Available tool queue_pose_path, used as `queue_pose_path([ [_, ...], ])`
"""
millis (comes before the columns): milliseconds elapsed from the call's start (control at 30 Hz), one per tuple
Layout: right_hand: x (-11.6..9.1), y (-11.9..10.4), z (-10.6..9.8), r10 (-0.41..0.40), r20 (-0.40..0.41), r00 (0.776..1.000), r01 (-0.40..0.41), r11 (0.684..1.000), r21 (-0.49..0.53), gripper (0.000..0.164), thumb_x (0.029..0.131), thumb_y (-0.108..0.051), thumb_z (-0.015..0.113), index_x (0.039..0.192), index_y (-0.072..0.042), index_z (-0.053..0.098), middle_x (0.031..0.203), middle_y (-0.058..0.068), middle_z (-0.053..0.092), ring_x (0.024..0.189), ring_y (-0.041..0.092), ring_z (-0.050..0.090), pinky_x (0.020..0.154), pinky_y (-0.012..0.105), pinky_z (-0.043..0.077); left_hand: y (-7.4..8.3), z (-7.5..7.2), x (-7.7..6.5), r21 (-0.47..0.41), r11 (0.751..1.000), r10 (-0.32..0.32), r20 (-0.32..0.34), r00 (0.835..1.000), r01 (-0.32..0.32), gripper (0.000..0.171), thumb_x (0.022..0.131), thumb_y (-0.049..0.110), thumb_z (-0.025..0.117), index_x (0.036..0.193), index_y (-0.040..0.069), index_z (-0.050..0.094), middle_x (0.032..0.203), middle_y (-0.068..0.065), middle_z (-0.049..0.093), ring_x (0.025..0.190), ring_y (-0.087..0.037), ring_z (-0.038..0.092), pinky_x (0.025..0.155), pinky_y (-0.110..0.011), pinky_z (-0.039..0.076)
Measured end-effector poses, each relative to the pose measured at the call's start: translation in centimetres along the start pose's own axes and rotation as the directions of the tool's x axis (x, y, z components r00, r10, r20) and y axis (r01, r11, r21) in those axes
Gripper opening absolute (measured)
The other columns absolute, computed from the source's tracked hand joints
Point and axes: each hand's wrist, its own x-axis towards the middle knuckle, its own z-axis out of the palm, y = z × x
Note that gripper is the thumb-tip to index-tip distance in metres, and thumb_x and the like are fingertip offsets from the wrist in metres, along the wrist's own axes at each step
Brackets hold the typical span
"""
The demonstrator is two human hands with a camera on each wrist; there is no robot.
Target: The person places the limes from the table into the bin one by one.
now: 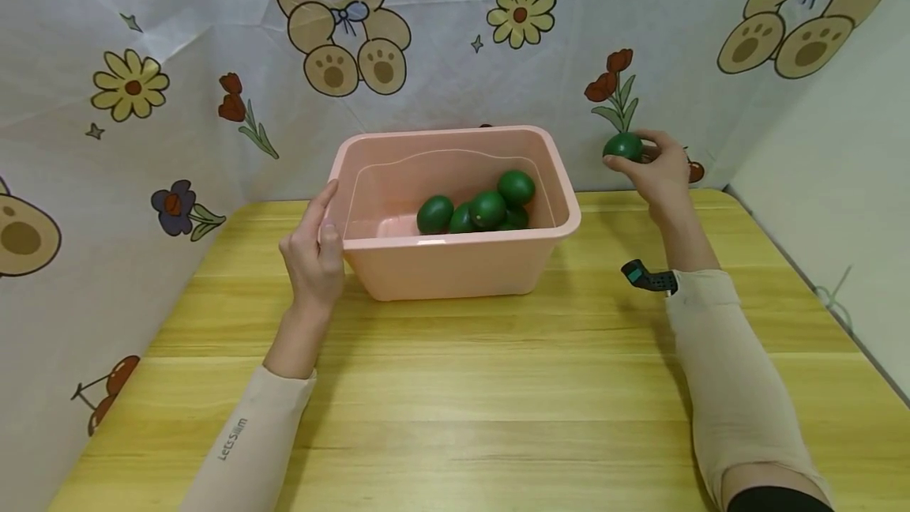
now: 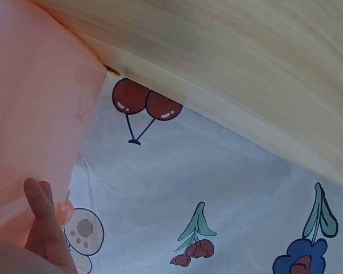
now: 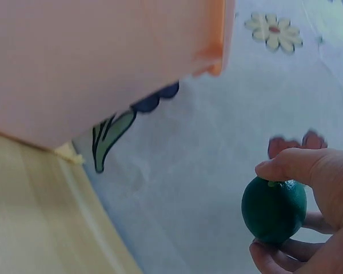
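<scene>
A pink plastic bin [image 1: 448,267] stands near the back of the table with several green limes [image 1: 487,209] lying inside, mostly towards its right. At the bin's left end, my left hand [image 1: 313,259] holds the rim, its thumb and fingers about the corner. To the right of the bin, my right hand [image 1: 661,168] pinches one lime [image 3: 274,209] between thumb and fingers, raised at about the height of the bin's rim. The lime's stem end faces up beside the thumb in the right wrist view.
The wooden table [image 1: 455,385] spreads out in front of the bin. A white cloth [image 1: 441,22] printed with bears and flowers hangs behind and along the left. A pale wall [image 1: 839,204] borders the right side. A black strap [image 1: 648,276] sits at my right wrist.
</scene>
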Motion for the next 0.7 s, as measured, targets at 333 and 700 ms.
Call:
queue_pose_path([
  [333,-2.6,-5.1,0.8,-0.159,0.037,0.987,0.159,0.987,0.004,0.073,0.091,-0.039,0.08,0.156,-0.021,0.051,0.147,0.016,0.057,0.129,0.023,0.055,0.097,0.031,0.052,0.1,-0.1,0.1,-0.009,1.0,0.001,-0.005,1.0,-0.001,0.082,0.101,0.068,0.029,0.136,0.007,0.071,0.062,-0.019,0.058,0.047,-0.013,0.026,0.046,-0.029,0.022],
  [700,-4.7,-7.6,2.4,-0.307,0.113,0.945,0.303,0.952,0.053,0.067,0.09,-0.031,0.082,0.151,-0.022,0.057,0.142,0.014,0.062,0.127,0.026,0.062,0.104,0.032,0.054,0.0,-0.1,-0.1,-0.002,1.0,-0.006,0.018,1.0,0.006,0.077,0.101,0.061,0.029,0.137,0.007,0.07,0.055,-0.011,0.046,0.046,-0.013,0.024,0.045,-0.028,0.019],
])
